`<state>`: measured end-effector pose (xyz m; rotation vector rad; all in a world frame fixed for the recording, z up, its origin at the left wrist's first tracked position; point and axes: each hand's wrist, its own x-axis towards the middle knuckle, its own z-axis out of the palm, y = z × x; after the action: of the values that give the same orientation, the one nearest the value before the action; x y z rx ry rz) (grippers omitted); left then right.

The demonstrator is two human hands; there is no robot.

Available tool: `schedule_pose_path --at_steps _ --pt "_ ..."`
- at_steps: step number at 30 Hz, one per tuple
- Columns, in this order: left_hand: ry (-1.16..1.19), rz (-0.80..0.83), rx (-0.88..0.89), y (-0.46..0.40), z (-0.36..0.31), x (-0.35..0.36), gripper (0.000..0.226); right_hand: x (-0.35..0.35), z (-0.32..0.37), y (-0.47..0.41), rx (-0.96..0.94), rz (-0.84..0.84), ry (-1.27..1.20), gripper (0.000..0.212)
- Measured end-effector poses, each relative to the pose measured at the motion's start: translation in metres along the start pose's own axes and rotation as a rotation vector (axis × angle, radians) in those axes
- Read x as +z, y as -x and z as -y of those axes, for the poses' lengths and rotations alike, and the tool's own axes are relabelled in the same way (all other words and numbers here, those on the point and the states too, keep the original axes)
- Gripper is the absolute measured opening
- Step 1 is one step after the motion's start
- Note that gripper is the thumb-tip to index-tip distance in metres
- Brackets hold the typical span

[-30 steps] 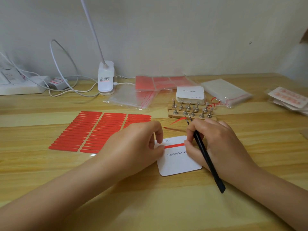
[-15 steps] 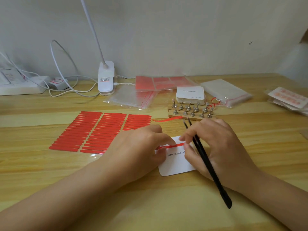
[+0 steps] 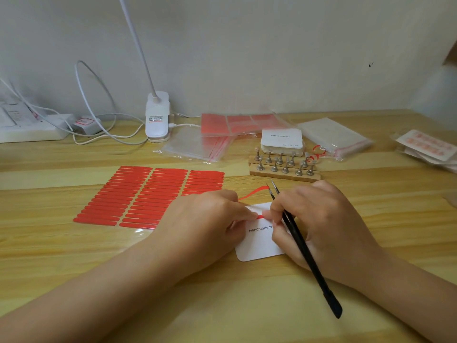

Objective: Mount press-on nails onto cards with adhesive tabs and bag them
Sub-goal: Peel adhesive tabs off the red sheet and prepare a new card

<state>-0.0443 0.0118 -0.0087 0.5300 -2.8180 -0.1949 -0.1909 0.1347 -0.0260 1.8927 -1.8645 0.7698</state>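
Pinching thin red adhesive strip flat on white paper card mid-frame, left hand and right hand, black tweezers tucked in right grip; flimsy, sticky, best taken by ends.

Single view, head-worn wide-angle camera, so no overlap with any other view. It sits above the near edge of the table, faces forward and tilts down. Both forearms enter from the bottom; left hand and right hand sit close, just below centre, over the card. Table top fills the lower two thirds, wall the upper third. Lamp stands far, at the wall. Straight edges bow near the frame borders.
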Motion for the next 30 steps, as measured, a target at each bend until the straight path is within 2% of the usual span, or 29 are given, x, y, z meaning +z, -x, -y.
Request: schedule_pose_path --at_steps 5,11,18,30 --pt "0.022 -0.066 0.011 0.003 0.000 -0.001 0.025 -0.003 -0.001 0.001 0.019 -0.012 0.052 0.007" --pt "-0.021 -0.064 0.083 0.005 0.000 -0.007 0.018 -0.006 -0.002 0.002 0.031 -0.019 0.086 0.007" --pt "-0.092 -0.060 0.047 0.009 -0.001 -0.010 0.012 -0.008 -0.002 0.002 0.042 -0.009 0.092 0.005" --pt "-0.158 -0.037 -0.002 0.011 0.004 -0.014 0.024 -0.008 -0.004 0.003 0.024 -0.010 0.096 0.007"
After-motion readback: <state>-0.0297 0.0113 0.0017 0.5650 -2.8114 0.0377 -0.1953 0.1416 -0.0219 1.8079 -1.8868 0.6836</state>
